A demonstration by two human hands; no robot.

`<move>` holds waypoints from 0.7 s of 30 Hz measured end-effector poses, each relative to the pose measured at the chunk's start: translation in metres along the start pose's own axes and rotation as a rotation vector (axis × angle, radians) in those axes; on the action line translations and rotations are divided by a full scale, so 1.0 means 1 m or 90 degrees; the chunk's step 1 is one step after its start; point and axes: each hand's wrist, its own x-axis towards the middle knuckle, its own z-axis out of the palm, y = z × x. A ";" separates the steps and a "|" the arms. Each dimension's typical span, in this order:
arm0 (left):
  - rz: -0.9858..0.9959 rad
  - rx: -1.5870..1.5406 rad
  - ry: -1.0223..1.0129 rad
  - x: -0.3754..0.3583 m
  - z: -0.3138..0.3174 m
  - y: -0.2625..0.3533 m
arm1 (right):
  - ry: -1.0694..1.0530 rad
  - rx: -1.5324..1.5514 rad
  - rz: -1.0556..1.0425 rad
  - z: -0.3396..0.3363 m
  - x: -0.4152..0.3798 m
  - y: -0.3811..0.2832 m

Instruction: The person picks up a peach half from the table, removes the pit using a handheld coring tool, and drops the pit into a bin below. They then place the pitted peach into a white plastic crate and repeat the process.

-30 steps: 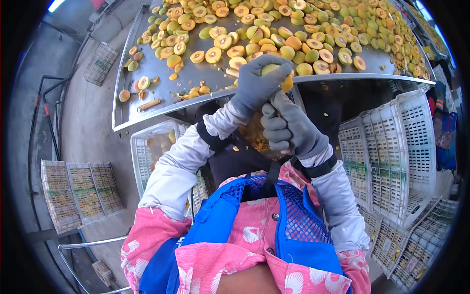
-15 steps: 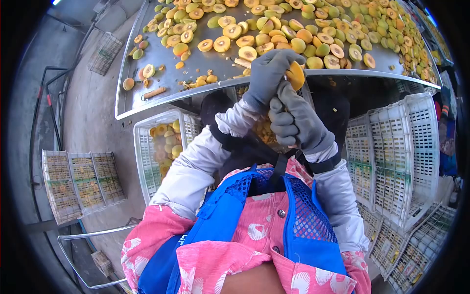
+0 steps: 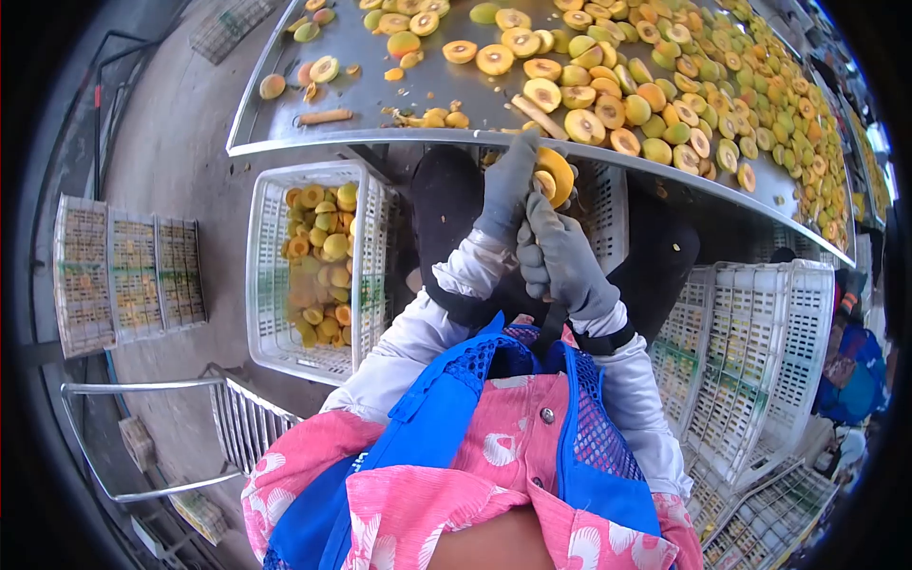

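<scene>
Gray gloves cover both hands, which meet in front of the table's near edge. My left hand (image 3: 510, 190) grips a peeled-looking yellow fruit (image 3: 559, 171) from its left side. Against the fruit's lower side rests the thumb of my right hand (image 3: 570, 258), whose other fingers are curled into a fist around something I cannot make out. A round, paler piece shows at the fruit's near face. Beyond the hands, many halved fruits (image 3: 583, 125) lie cut side up and down on the metal table (image 3: 418, 136).
A white crate (image 3: 269, 353) of fruit stands left of my legs. Stacked white crates (image 3: 731, 332) are at the right, others (image 3: 128, 275) at the far left. A metal-framed chair (image 3: 142, 387) stands lower left. A brown stick-like object (image 3: 325, 117) lies on the table.
The view has shifted, bringing the left crate more fully into sight. Both hands stay together at the fruit, which is turned differently and now shows a round, paler piece.
</scene>
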 end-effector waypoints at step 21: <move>-0.055 0.444 0.377 -0.149 -0.617 -0.136 | 0.155 -0.258 -0.178 -0.030 0.050 0.074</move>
